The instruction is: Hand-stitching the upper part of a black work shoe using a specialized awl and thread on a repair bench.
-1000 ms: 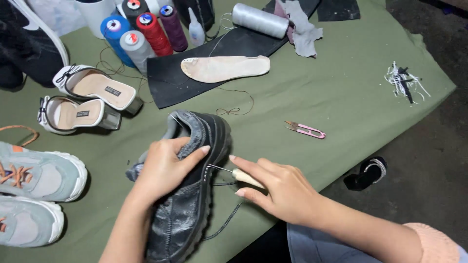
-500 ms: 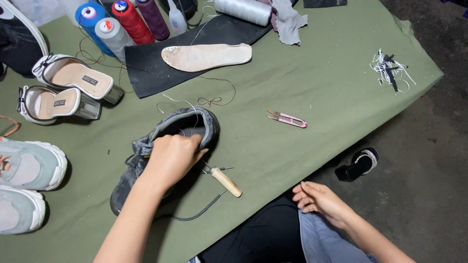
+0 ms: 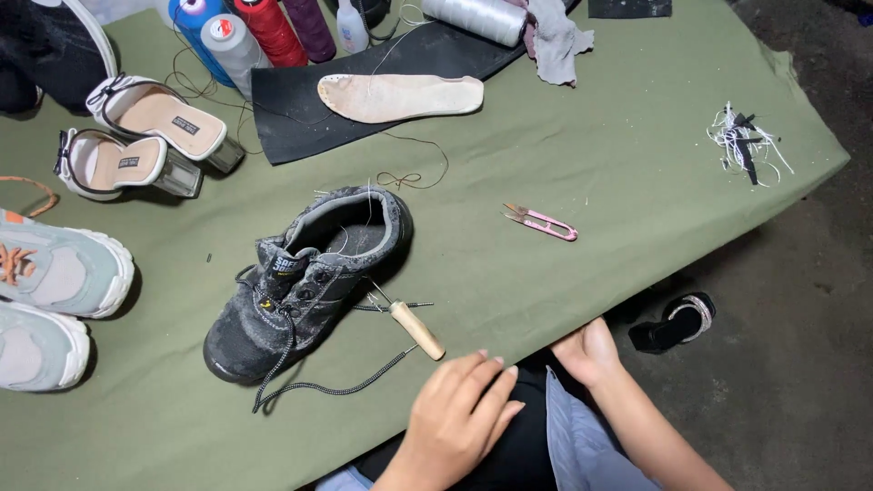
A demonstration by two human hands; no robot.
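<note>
A worn black work shoe (image 3: pixel 305 282) lies on its side on the green cloth-covered table (image 3: pixel 582 145), its lace trailing toward me. A wooden-handled awl (image 3: pixel 414 325) rests against the shoe's side. My left hand (image 3: pixel 455 418) hovers over the table's near edge, fingers loosely together, holding nothing. At the table's edge my right hand (image 3: pixel 591 353) is partly tucked under the cloth, empty as far as I can see. Both hands are off the shoe and the awl.
Pink thread snips (image 3: pixel 543 222) lie right of the shoe. A beige insole (image 3: pixel 400 95) sits on a black rubber sheet (image 3: pixel 300 118). Thread cones (image 3: pixel 264 27) stand at the back, heeled sandals (image 3: pixel 145 136) and grey sneakers (image 3: pixel 50 300) to the left, thread scraps (image 3: pixel 746 141) far right.
My left hand let go of the shoe and drew back to the near edge. The awl now lies free beside the shoe; my right hand stays low at the table's edge.
</note>
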